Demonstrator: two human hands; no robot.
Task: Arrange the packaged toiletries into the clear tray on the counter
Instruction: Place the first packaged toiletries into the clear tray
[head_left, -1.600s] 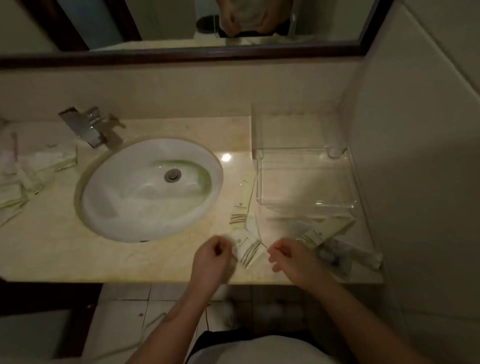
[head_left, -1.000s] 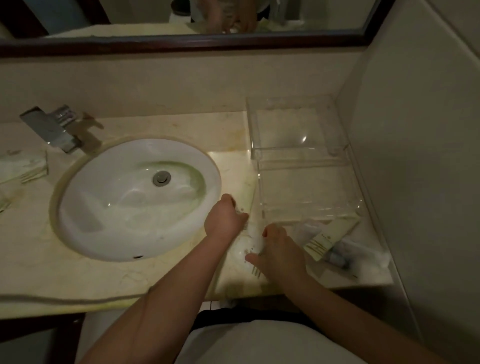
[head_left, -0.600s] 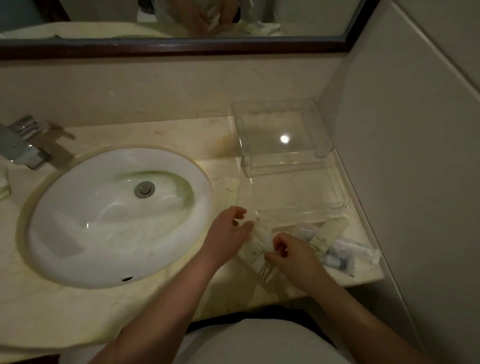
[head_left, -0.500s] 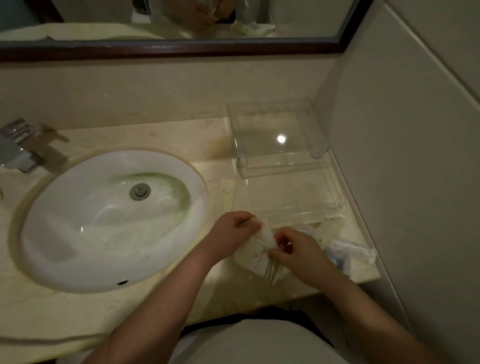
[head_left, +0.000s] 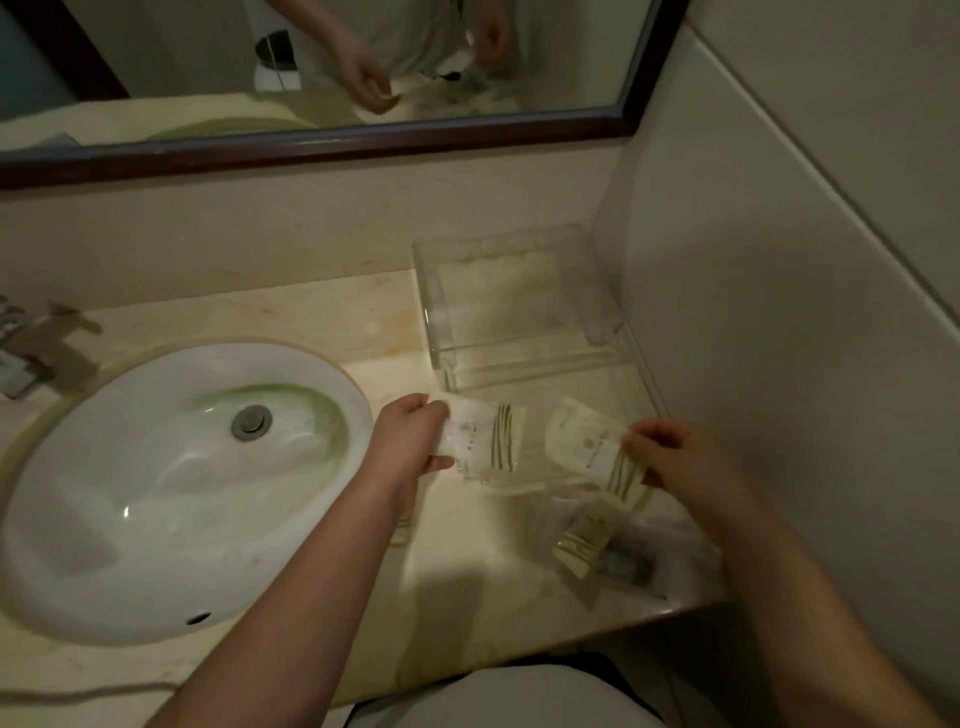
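The person stands at a bathroom counter (head_left: 311, 322) with a sink (head_left: 171, 483) on the left and a clear tray (head_left: 519, 312) in the right corner, against the wall. The tray looks empty; its front part is hard to see because it is transparent.

The left hand (head_left: 410, 441) is closed on one end of a white packet (head_left: 483, 439) with green stripes, with the thumb below and the fingers above. The right hand (head_left: 675, 462) pinches the striped end of a cream packet (head_left: 587, 449). Both packets are lifted off the counter and seem to hang near the front edge of the tray, well apart from each other.

More packets (head_left: 597, 540) lie on the counter in front of the tray, near the edge; they are blurred, so I cannot tell how many there are.

I judge that the step in hand is carrying the first two packets to the tray, so the task is near its beginning. The next move asks the hands to go forward over the front wall of the tray, then to lower each packet flat and side by side before the fingers open. The packets are thin and soft, so they may bend or slide.
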